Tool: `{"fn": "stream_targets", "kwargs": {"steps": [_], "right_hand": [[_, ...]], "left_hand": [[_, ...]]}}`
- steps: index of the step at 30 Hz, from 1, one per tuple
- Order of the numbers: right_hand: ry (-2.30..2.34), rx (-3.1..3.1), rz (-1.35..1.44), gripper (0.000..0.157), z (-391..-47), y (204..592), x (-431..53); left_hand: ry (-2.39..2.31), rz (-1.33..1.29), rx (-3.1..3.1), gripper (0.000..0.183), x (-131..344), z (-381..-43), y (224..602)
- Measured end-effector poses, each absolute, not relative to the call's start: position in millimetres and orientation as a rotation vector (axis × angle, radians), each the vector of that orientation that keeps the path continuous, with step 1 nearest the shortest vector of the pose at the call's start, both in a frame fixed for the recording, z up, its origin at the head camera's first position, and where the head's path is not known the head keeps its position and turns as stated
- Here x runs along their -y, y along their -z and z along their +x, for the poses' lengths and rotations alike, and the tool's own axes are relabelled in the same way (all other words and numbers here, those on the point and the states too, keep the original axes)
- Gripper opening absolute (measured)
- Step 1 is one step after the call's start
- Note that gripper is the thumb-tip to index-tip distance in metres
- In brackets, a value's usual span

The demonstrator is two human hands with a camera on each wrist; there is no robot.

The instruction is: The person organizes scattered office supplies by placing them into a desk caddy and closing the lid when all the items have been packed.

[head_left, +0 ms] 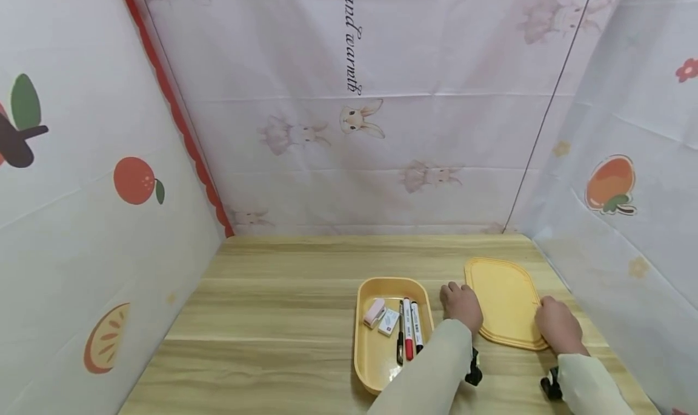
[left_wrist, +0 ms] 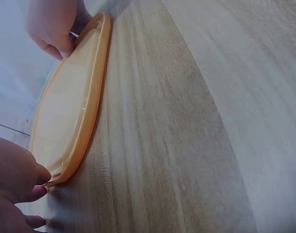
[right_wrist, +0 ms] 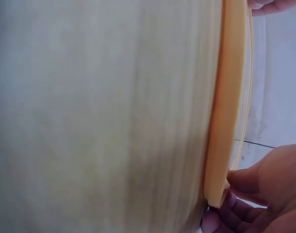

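Note:
A flat yellow lid [head_left: 504, 300] with a raised rim lies on the right part of the table. At its left edge is my left hand [head_left: 463, 306], which pinches the rim between thumb and fingers in the left wrist view. My right hand [head_left: 560, 325] grips the opposite edge; in the right wrist view its thumb and fingers [right_wrist: 245, 179] close round the lid's corner. Left of my left hand stands an open yellow box [head_left: 366, 357]. It holds a pink sharpener-like piece [head_left: 374, 312], a small white eraser [head_left: 389, 322], a black pen [head_left: 400, 342], a red marker [head_left: 408, 330] and a black marker [head_left: 417, 325].
The wood-grain table [head_left: 262, 324] stretches left of the box. Printed cloth walls [head_left: 349, 160] stand at the back and on both sides. My left sleeve [head_left: 431, 372] crosses the box's near right corner.

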State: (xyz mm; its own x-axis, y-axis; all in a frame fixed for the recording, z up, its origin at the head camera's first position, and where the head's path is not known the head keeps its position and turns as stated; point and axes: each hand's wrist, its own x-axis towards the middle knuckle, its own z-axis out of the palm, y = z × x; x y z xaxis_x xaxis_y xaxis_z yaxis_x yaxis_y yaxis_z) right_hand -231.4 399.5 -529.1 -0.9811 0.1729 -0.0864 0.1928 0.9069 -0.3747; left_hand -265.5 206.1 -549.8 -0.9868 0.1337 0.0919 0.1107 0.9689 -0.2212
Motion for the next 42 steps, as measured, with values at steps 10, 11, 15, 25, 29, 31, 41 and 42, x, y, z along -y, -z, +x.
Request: {"fn": "stream_targets", "kwargs": {"steps": [10,11,15,25,29,31,41,42], "right_hand": [[0.624,-3.020,0.276,0.028,-232.9,526.7,-395.7],[0.625,-3.024,0.273,0.028,-232.1,526.6,-395.1],[0.629,-3.018,0.267,0.024,-231.7,524.8,-390.8],[0.640,-3.044,0.190,0.039,-234.0,502.7,-376.7],[0.670,-3.084,0.153,0.039,-236.4,485.6,-357.0],[0.688,-3.100,0.140,0.039,-237.0,477.7,-346.4],[0.800,-3.150,0.076,0.039,-231.3,451.4,-298.4],[0.814,-3.146,0.074,0.039,-229.9,449.8,-293.7]], "left_hand": [[-0.379,-0.162,2.966,0.031,-206.0,-265.8,544.2],[-0.383,-0.164,2.970,0.030,-206.2,-265.6,544.3],[-0.358,-0.184,2.972,0.027,-202.3,-265.9,539.4],[0.306,-0.219,2.938,0.013,-167.6,-269.9,499.9],[0.673,-0.281,2.884,0.014,-140.1,-276.1,487.5],[0.830,-0.303,2.853,0.012,-124.6,-275.0,477.1],[1.134,-0.321,2.773,0.027,-62.9,-257.2,443.1],[1.153,-0.314,2.770,0.029,-57.1,-255.0,441.9]]}}
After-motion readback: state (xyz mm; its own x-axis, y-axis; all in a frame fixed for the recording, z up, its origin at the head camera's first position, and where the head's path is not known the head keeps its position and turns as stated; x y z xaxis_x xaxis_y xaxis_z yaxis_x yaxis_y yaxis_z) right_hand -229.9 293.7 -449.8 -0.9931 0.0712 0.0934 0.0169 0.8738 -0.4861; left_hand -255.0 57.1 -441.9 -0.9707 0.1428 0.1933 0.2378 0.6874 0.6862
